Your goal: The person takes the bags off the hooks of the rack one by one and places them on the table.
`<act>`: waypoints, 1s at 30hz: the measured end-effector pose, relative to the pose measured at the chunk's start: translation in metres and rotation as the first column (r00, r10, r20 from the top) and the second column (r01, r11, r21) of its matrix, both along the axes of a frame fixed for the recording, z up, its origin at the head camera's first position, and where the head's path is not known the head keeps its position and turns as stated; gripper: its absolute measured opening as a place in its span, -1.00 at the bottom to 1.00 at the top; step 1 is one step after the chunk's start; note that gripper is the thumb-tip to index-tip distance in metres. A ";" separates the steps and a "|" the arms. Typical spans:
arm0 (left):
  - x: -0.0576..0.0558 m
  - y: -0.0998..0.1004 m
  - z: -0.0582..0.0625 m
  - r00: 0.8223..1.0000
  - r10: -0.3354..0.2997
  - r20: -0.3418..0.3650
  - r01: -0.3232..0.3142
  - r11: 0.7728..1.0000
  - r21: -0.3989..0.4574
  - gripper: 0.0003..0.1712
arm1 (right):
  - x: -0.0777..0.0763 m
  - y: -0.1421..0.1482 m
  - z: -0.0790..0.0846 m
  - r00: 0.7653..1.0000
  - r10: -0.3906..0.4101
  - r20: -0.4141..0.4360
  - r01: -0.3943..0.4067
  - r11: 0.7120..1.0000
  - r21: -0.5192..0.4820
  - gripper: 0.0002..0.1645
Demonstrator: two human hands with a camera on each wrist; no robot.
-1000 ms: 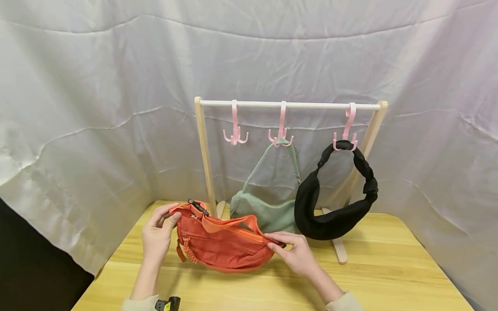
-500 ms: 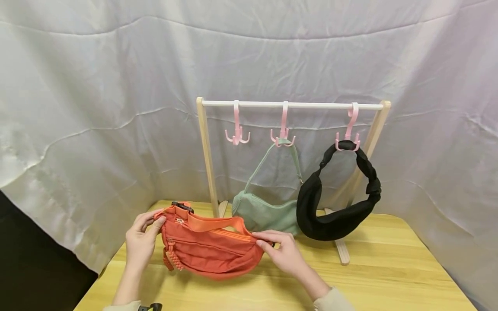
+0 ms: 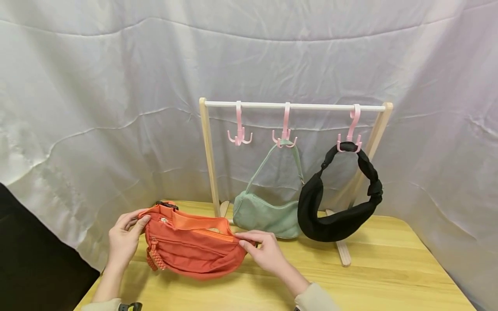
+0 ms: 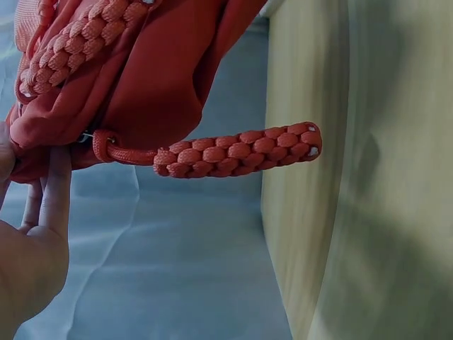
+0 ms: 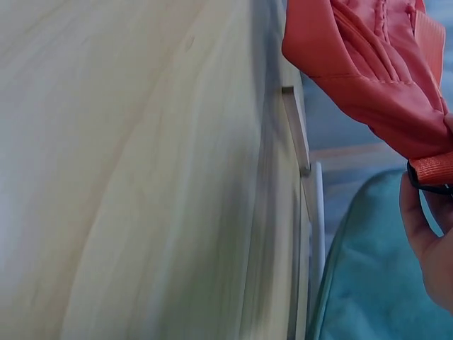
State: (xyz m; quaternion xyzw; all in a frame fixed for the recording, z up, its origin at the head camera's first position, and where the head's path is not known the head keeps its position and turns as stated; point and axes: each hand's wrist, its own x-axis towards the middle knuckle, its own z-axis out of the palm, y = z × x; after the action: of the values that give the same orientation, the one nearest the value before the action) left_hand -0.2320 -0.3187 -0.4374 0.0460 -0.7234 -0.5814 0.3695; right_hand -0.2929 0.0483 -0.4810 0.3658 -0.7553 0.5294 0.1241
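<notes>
An orange-red waist bag (image 3: 190, 252) is stretched between both hands above the front left of the table. My left hand (image 3: 123, 237) pinches its left top corner, thumb in front and fingers behind. At the right end, my right hand (image 3: 264, 250) pinches the other top corner near a black buckle part. The bag's orange strap (image 3: 200, 222) loops loosely over the top, with a black buckle (image 3: 167, 205) at the left. Braided zipper pulls (image 3: 155, 255) dangle from its left side; one braided pull (image 4: 237, 151) sticks out in the left wrist view.
Behind stands a wooden rack with a white rail (image 3: 256, 105). A pink hook (image 3: 239, 134) at left carries nothing. A green shoulder bag (image 3: 266, 216) hangs from the middle hook, a black bag (image 3: 330, 226) from the right one. Grey curtain (image 3: 116, 86) surrounds the wooden table (image 3: 373, 276).
Both hands have carried the waist bag leftward and slightly toward the front, away from the green bag. Their grips stay the same. The hanging bags keep their places on the rack.
</notes>
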 end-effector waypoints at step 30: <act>-0.008 -0.065 -0.020 0.972 0.020 0.232 0.025 0.982 -0.187 -0.52 | -0.024 -0.070 -0.020 0.973 -0.081 0.216 0.071 0.996 0.055 -0.76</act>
State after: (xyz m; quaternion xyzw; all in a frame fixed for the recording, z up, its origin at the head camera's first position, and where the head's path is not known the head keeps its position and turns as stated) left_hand -0.2396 -0.3842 -0.4572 0.0778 -0.8136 -0.5013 0.2841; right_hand -0.3167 -0.0219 -0.5010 0.2789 -0.7900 0.5436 0.0521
